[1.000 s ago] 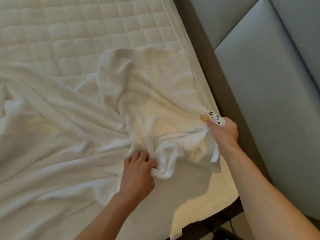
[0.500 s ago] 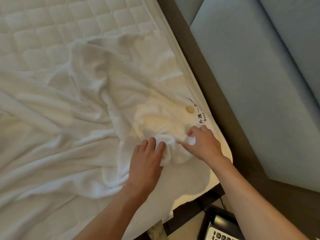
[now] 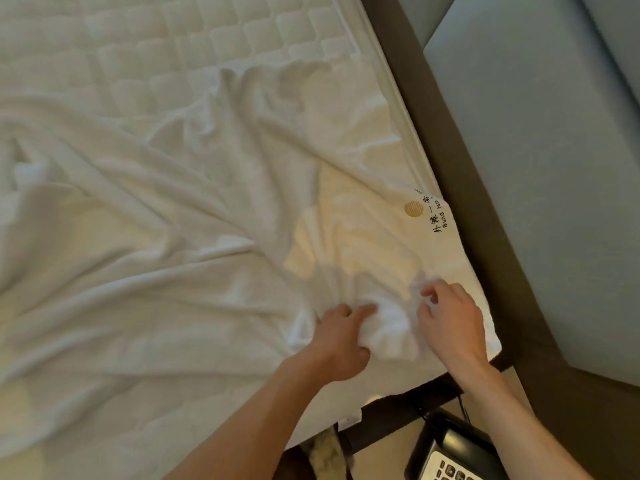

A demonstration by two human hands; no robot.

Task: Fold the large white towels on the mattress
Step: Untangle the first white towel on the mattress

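At mattress (image 3: 207, 32) corner: towel bunch (image 3: 388, 336) clutched in left grip (image 3: 341, 341), right grip (image 3: 450, 327) beside.

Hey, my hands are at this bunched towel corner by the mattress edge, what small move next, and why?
Probably draw the hands apart to spread that corner flat. The left hand grips a wad of the towel, the right hand curls beside it, and the towel lies wrinkled over the mattress, too rumpled to fold.

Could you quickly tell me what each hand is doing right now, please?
Left hand: closed, gripping a bunch of the towel.
Right hand: fingers curled over the towel; grip cannot be told.
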